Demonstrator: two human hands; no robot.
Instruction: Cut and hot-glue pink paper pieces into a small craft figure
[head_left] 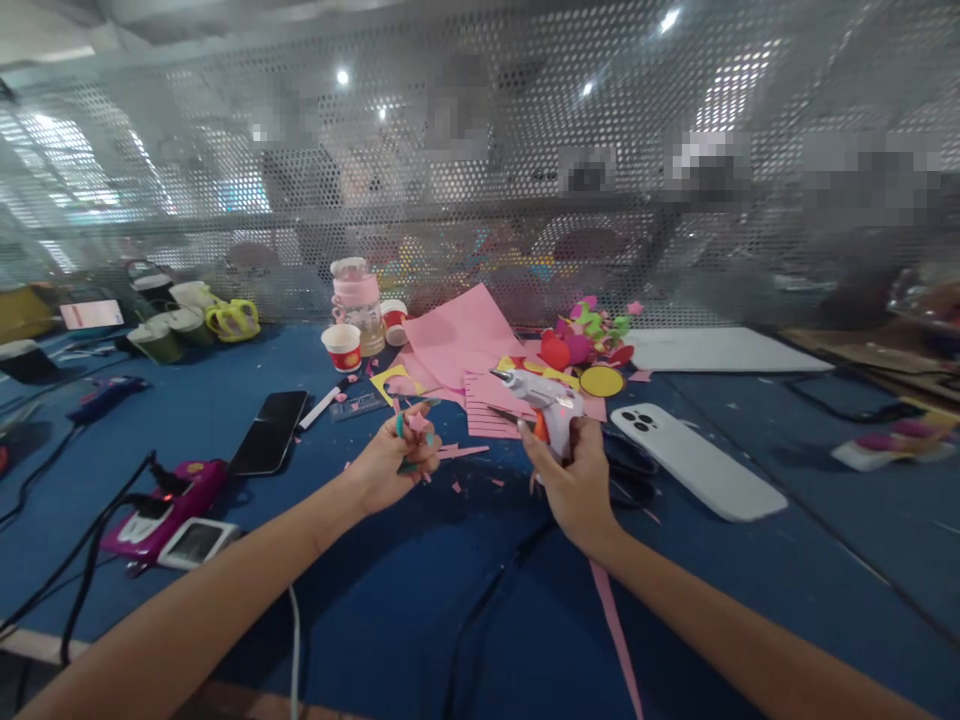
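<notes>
My left hand point(397, 455) is closed, its fingertips pinching a small pink paper piece point(418, 424). A teal strip curves beside those fingers; I cannot make out what it belongs to. My right hand point(574, 485) wraps round the grip of a white hot glue gun point(551, 395) with an orange trigger. The gun's metal nozzle points left, above a lined pink paper sheet point(487, 408). Larger pink sheets point(461, 335) lie behind. Paper scraps are scattered between my hands. A long pink strip point(616, 640) hangs below my right wrist.
A black phone point(270, 432) and a magenta power strip point(169, 510) lie left, a white phone point(697, 462) right. Paper cups point(343, 348) and a pink-lidded bottle point(358, 305) stand at the back, near colourful cutouts point(574, 345). Perforated metal screen point(465, 190) borders the blue table.
</notes>
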